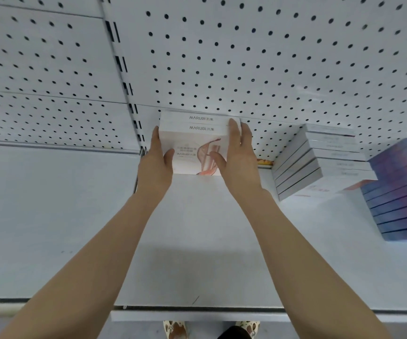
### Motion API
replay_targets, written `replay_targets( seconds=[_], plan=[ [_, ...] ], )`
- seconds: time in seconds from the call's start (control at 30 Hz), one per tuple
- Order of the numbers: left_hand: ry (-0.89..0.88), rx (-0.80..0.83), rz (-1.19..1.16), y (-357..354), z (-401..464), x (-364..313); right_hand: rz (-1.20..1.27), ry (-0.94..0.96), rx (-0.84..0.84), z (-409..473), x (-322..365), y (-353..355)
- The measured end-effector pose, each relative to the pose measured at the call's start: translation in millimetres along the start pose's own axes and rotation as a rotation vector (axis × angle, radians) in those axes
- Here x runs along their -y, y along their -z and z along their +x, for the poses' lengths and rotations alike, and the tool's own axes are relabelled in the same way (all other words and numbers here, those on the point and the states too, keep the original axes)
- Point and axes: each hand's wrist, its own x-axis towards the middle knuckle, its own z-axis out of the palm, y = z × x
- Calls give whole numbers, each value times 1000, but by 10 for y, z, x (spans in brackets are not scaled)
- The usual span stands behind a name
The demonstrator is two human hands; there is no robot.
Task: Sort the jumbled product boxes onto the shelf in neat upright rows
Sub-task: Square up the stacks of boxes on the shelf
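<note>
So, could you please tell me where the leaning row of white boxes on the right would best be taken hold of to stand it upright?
Probably by the two end faces of the leaning white boxes, one hand on each, pressing inward as both hands now clasp the MARUBI boxes. Come from the front: the pegboard blocks the back, and the purple boxes crowd the right end.

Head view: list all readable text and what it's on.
"MARUBI": top edge of the rear white box held at the pegboard.
"MARUBI": top edge of the front white box.
"MARUBI": front face, small; lines above blurred.
Leaning grey-white boxes: edge print blurred.
Purple boxes: no readable text.
</note>
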Motion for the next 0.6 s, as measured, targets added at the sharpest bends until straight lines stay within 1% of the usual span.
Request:
replay_targets(
  seconds=[0.07, 0.17, 0.27, 0.4, 0.6],
  plan=[
    [-12, -28, 7, 25, 54, 15, -44, 0, 15, 8, 29, -14],
    [-32, -26, 13, 41, 92, 24, -138, 11, 22, 25, 33, -20],
    [-51, -23, 5, 53, 95, 39, -146, 7, 18, 36, 22, -30],
    [-71, 16, -56, 101, 81, 49, -171, 78, -42, 30, 23, -19],
    [-67, 76, -102, 167, 50, 62, -191, 91, -5, 27, 29, 22]
  ],
)
